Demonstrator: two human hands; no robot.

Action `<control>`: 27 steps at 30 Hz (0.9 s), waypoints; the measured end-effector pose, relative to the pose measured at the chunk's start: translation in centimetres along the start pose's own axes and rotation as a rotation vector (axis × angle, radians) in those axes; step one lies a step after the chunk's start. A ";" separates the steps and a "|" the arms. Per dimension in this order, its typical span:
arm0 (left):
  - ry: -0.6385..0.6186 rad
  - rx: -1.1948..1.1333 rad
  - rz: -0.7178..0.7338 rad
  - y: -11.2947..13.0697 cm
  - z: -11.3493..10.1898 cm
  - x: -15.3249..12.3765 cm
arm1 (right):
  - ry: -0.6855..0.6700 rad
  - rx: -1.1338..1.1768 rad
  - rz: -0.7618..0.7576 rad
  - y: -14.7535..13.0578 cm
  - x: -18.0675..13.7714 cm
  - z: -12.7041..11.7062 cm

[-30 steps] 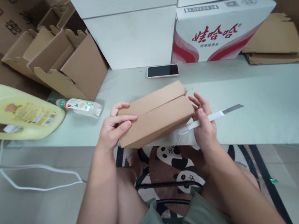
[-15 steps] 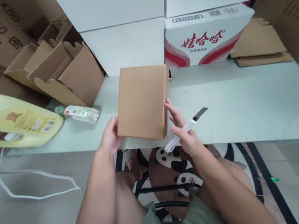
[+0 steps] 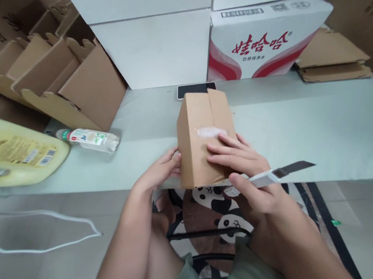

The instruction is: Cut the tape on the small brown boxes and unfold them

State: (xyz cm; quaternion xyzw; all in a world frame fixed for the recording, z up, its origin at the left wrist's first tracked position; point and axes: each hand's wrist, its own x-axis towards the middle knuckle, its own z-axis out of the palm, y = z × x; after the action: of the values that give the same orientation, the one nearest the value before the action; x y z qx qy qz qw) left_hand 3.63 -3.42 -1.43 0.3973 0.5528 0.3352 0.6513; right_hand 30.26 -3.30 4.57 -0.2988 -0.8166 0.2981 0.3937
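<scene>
A small brown cardboard box (image 3: 196, 134) stands at the near edge of the pale table (image 3: 316, 127), its flaps meeting on top under a strip of clear tape. My left hand (image 3: 162, 171) grips its near left side from below. My right hand (image 3: 247, 177) lays its fingers flat on the box top while pinching a white utility knife (image 3: 271, 176) whose dark blade points right, away from the box.
A phone (image 3: 194, 89) lies behind the box. White cartons and a red-printed carton (image 3: 263, 34) line the back. Folded cardboard boxes (image 3: 52, 71) stand left, flat cardboard (image 3: 333, 59) at back right. A small bottle (image 3: 89, 138) and yellow jug (image 3: 3, 153) lie left.
The box has been turned over from upright to taped seam up. My right hand moved onto its top, the knife swinging from pointing up to pointing right.
</scene>
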 end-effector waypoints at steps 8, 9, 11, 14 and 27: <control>0.353 0.387 0.968 0.7 -0.5 0.2 | -0.226 0.023 -0.066 -1.9 0.8 2.7; 0.311 0.421 1.016 0.9 -0.4 0.1 | -0.247 0.086 -0.059 -2.1 0.9 2.8; 0.291 0.443 1.032 1.1 -0.2 -0.2 | -0.204 0.277 0.009 -2.2 1.0 2.7; 0.330 0.427 0.992 1.1 -0.1 -0.6 | 0.199 0.538 0.181 -1.9 1.2 2.0; 0.400 0.421 0.989 0.9 1.4 -0.7 | 0.300 0.317 0.532 -2.1 0.7 0.1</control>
State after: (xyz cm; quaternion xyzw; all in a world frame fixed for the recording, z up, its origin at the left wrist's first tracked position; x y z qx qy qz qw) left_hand 4.89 -3.79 -0.23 0.6586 0.4687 0.5513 0.2064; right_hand 29.29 -4.12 6.35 -0.4768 -0.5867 0.4663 0.4594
